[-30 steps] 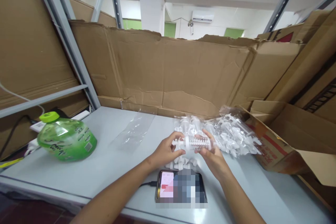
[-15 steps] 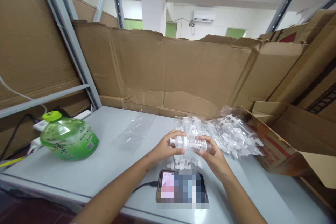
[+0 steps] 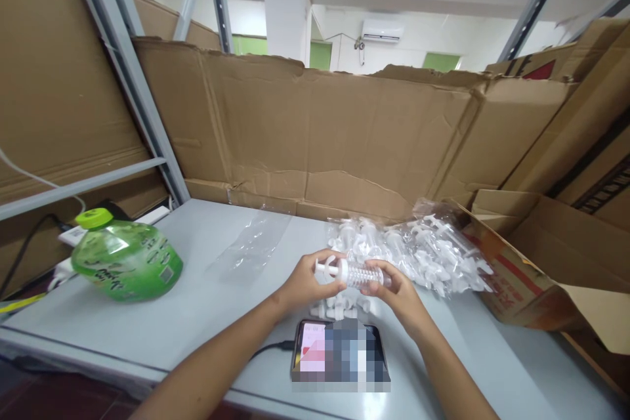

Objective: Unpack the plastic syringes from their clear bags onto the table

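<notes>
Between my two hands lies a clear plastic syringe (image 3: 365, 275) with a coiled spring inside its barrel and a white collar and plunger at its left end. My left hand (image 3: 311, 279) pinches the white collar end between thumb and fingers. The clear tip end is gripped by the fingers of my right hand (image 3: 396, 290). The syringe is roughly level above the table. Below it sits a cluster of small white plastic fittings (image 3: 339, 310), partly hidden by my hands. Behind it, several similar white and clear parts fill plastic bags (image 3: 438, 256).
A phone (image 3: 339, 353), plugged into a cable, lies at the front of the grey table (image 3: 207, 335). To the left stands a green bottle (image 3: 130, 259). A flat clear bag (image 3: 253, 243) lies behind. An open cardboard box (image 3: 516, 275) is at the right, and cardboard walls (image 3: 319, 125) enclose the back.
The syringe has turned slightly in my hands, so a curved white piece by the plunger now shows. My left fingers have shifted a little around the collar.
</notes>
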Demonstrator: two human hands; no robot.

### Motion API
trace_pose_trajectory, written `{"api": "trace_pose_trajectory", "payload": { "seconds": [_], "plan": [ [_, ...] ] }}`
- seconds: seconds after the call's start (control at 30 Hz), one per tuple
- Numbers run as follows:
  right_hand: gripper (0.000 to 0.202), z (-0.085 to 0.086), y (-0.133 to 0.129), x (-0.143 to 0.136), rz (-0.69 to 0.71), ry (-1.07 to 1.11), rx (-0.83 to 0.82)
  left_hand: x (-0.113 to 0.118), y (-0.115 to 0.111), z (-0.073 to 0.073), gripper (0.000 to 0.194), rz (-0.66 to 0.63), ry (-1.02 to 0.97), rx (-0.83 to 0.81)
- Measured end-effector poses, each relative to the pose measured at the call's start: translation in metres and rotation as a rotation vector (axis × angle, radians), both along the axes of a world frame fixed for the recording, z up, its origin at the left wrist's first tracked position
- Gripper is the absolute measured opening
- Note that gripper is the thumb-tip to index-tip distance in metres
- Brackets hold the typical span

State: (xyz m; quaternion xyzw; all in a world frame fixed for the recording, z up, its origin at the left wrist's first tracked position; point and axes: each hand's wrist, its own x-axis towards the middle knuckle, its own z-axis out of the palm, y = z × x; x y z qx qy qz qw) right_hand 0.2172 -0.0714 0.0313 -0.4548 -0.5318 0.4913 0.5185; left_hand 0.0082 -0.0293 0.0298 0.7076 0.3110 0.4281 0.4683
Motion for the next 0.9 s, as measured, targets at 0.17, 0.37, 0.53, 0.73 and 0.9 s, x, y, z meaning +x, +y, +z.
{"api": "trace_pose_trajectory", "payload": {
  "seconds": [0.17, 0.37, 0.53, 0.73, 0.9],
  "plan": [
    [0.036, -0.002, -0.003, -0.006, 0.033, -0.056, 0.123, 0.0, 0.0, 0.002, 0.037, 0.081, -0.008, -0.062],
    [0.033, -0.006, -0.002, -0.004, -0.02, -0.178, 0.213, 0.001, 0.008, 0.0, 0.04, -0.037, -0.08, -0.191],
    [0.032, -0.009, 0.001, 0.001, -0.075, -0.372, 0.268, 0.001, 0.014, -0.006, 0.043, -0.066, -0.099, -0.192],
    [0.036, -0.005, 0.006, 0.009, -0.228, -0.274, 0.195, -0.012, 0.018, 0.008, 0.043, 0.075, -0.075, -0.111],
    [0.037, 0.0, 0.011, 0.026, -0.385, -0.117, 0.117, -0.032, 0.049, 0.019, 0.048, 0.405, -0.019, 0.071]
  ]
}}
